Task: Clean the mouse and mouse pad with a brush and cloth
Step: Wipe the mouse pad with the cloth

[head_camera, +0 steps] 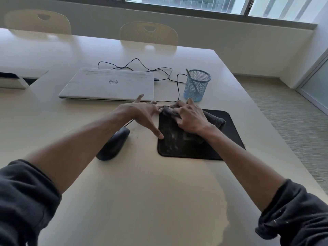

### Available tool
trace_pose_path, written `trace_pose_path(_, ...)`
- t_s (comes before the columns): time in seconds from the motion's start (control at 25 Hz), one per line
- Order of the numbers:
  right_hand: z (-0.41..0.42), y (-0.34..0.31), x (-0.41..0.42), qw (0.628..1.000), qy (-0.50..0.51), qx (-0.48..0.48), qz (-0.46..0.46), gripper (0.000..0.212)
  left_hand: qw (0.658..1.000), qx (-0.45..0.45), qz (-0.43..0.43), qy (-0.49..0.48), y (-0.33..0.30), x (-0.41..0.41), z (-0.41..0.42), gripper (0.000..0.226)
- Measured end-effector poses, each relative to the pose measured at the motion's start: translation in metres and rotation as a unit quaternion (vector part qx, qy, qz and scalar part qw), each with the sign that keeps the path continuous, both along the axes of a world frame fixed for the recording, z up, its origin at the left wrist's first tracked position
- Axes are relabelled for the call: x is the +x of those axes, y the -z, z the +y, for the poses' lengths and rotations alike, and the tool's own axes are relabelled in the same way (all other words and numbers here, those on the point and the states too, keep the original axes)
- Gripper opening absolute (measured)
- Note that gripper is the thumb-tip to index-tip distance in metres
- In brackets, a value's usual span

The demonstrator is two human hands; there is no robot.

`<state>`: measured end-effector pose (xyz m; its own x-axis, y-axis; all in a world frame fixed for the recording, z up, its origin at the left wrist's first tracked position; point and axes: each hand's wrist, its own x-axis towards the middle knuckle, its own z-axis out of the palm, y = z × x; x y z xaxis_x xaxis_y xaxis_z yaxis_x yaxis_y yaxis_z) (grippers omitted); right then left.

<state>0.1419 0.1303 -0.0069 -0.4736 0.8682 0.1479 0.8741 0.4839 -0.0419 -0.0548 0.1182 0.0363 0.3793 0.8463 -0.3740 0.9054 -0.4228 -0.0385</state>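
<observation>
A black mouse pad lies on the table, with pale dusty smears on its left half. My right hand presses a grey cloth onto the pad's far part, fingers curled over the cloth's bunched edge. My left hand is spread flat, fingers apart, thumb tip on the pad's left edge and fingertips at its far left corner. A black wired mouse rests on the table left of the pad, partly under my left forearm. A thin brush handle stands in the blue mesh cup.
A shut white laptop lies behind my hands, with a black cable running past the cup. Two pale chairs stand at the far table edge. The table's right edge drops off close to the pad.
</observation>
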Motion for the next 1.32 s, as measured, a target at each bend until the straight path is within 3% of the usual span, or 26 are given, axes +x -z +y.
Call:
trace_pose_path(0.28, -0.09, 0.001, 0.014, 0.994, -0.087, 0.06, -0.019, 0.035, 0.999, 0.032, 0.019, 0.02, 0.004, -0.003, 0.002, 0.128)
trace_pose_path(0.36, -0.105, -0.004, 0.019, 0.993, -0.112, 0.033, -0.005, 0.033, 0.998, 0.042, 0.02, 0.03, 0.003, -0.003, 0.0, 0.128)
trace_pose_path(0.48, -0.074, -0.024, 0.022, 0.992, -0.111, -0.018, 0.05, 0.031, 0.998, 0.046, 0.028, 0.042, 0.002, -0.002, 0.0, 0.137)
trace_pose_path(0.56, -0.034, -0.03, 0.016, 0.997, -0.048, 0.012, 0.067, 0.034, 0.998, 0.05, 0.023, 0.039, 0.004, -0.002, 0.001, 0.142)
trace_pose_path(0.68, -0.002, -0.018, -0.003, 0.999, 0.032, 0.016, -0.038, 0.043, 0.998, 0.056, 0.022, 0.036, 0.008, -0.003, -0.001, 0.144)
trace_pose_path(1.0, -0.083, -0.019, -0.002, 0.975, -0.058, 0.066, -0.205, 0.051, 0.995, 0.081, 0.037, 0.045, 0.008, -0.003, 0.0, 0.142)
trace_pose_path(1.16, -0.12, -0.008, 0.013, 0.96, -0.113, 0.139, -0.215, 0.046, 0.995, 0.079, 0.036, 0.048, 0.008, -0.004, 0.001, 0.143)
trace_pose_path(1.32, -0.111, -0.006, 0.007, 0.967, -0.068, 0.128, -0.208, 0.046, 0.995, 0.071, 0.04, 0.05, 0.009, -0.003, 0.001, 0.147)
